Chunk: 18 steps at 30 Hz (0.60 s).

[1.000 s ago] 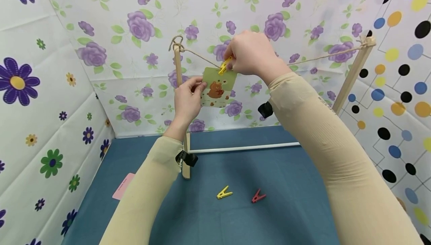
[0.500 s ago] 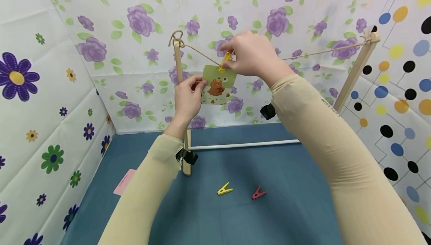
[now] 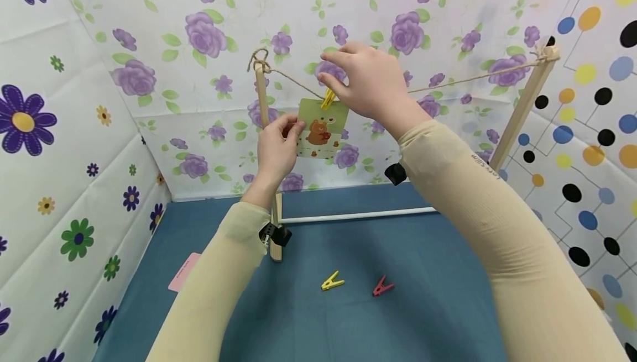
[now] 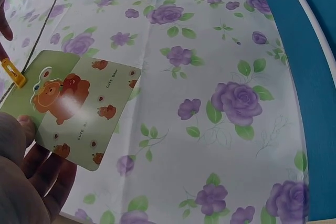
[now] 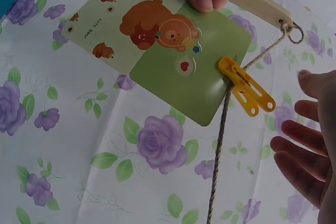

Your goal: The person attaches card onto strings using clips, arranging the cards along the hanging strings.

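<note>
A green card with a bear picture [image 3: 318, 132] hangs at the twine line [image 3: 298, 83]. One yellow clothespin [image 5: 244, 85] clamps the card's top edge to the twine. My left hand [image 3: 278, 146] pinches the card's left edge between thumb and fingers; in the left wrist view the thumb lies on the card's front [image 4: 79, 103]. Beside the clothespin, my right hand [image 3: 370, 80] has its fingers spread apart. The right wrist view shows a gap between those fingers [image 5: 302, 137] and the clothespin's handles.
Wooden posts, left [image 3: 262, 94] and right [image 3: 522, 110], carry the twine. A white rod [image 3: 358, 215] runs low between them. On the blue table [image 3: 308, 329] lie another yellow clothespin [image 3: 332, 281], a red clothespin [image 3: 382, 286] and a pink card [image 3: 184, 271], partly behind the left sleeve.
My right hand has let go of the yellow clothespin and its fingers have spread. The clothespin stays on the card and twine. My left hand keeps its hold on the card.
</note>
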Available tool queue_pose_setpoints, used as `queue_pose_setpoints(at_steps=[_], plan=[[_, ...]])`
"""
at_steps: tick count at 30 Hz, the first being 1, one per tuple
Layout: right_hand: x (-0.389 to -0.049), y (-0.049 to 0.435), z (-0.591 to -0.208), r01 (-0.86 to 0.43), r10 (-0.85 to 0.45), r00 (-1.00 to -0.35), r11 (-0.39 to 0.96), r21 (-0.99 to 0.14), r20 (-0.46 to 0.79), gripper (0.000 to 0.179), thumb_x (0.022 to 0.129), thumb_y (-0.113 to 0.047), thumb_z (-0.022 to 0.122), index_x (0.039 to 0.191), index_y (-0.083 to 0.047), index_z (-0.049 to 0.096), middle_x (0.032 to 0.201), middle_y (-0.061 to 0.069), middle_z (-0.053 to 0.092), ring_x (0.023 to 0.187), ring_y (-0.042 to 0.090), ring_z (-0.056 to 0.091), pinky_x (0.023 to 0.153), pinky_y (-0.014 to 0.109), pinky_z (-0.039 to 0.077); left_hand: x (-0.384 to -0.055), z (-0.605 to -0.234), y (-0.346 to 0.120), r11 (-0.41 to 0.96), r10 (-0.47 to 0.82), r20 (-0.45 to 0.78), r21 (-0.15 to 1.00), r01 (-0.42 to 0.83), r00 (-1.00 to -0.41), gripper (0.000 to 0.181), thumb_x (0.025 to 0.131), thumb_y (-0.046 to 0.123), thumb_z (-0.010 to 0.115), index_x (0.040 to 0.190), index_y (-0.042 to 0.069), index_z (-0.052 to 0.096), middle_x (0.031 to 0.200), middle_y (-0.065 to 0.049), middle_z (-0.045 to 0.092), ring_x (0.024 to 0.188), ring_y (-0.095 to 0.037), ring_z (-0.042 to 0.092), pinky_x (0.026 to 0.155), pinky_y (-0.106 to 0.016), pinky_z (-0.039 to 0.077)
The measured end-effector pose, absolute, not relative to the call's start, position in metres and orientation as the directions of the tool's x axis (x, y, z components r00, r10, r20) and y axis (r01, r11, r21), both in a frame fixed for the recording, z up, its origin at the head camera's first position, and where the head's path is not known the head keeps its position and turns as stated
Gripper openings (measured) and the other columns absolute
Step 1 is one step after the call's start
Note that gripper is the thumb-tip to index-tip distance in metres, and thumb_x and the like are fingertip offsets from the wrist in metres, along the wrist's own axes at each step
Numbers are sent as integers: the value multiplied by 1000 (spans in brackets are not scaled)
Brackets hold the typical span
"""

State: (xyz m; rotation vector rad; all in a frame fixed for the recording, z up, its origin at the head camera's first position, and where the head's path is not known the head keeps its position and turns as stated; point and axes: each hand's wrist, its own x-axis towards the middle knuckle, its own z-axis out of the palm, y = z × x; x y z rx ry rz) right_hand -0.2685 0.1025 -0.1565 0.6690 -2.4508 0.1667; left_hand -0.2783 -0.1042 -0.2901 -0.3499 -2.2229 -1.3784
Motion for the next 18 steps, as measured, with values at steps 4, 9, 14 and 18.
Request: queue_pose_setpoints(at_steps=[4,9,14,18], plan=[[-267,104,-163,-529,-423,-644,848,28,638,49,111,-48,57,149,-19,66,142,11,66,99,32,73,74,47,60,-278,-291,-104,464,-44,535,759,457,-844,26,107,26,69,121,6,77,103,-9,77,85,-19,65,70,-30,49],[-264,109,-171,-567,-416,-586,824,16,696,47,112,-47,55,148,-19,67,138,9,68,93,30,72,67,44,57,-275,-294,-105,465,-42,535,758,457,-844,27,108,28,68,124,8,77,108,-7,78,92,-20,69,76,-34,54],[-260,113,-177,-594,-422,-512,803,46,748,44,111,-44,58,144,-18,70,134,9,69,88,29,71,59,44,54,-274,-296,-105,449,-32,556,751,485,-831,28,108,28,68,127,9,76,112,-6,78,98,-21,71,85,-36,57],[-258,113,-179,-605,-434,-475,793,74,765,43,111,-42,59,141,-16,72,131,9,71,89,30,72,59,45,55,-272,-295,-105,438,-42,560,755,489,-827,31,107,30,69,130,9,74,114,-7,76,102,-22,71,88,-37,58]])
